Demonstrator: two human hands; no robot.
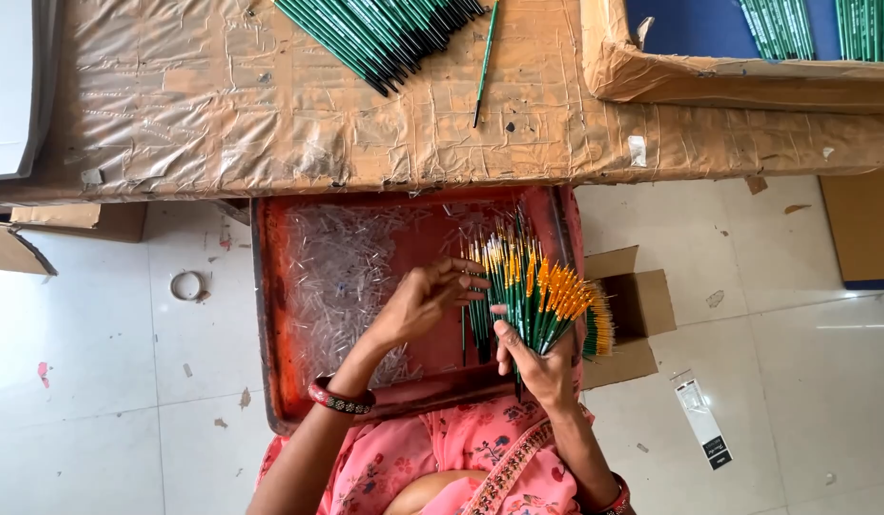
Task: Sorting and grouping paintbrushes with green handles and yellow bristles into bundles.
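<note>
Head view: right hand grips a fanned bundle of green brushes, handles down, tips pointing up-right; left hand, just beside, pinches one brush over the red tray.

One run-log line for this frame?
right hand: holds fanned green brushes | left hand: fingers on brushes | under: red tray of clear caps

Bright, even daylight, sharp focus throughout; glare streaks the floor tiles at right, with soft shadows.
</note>
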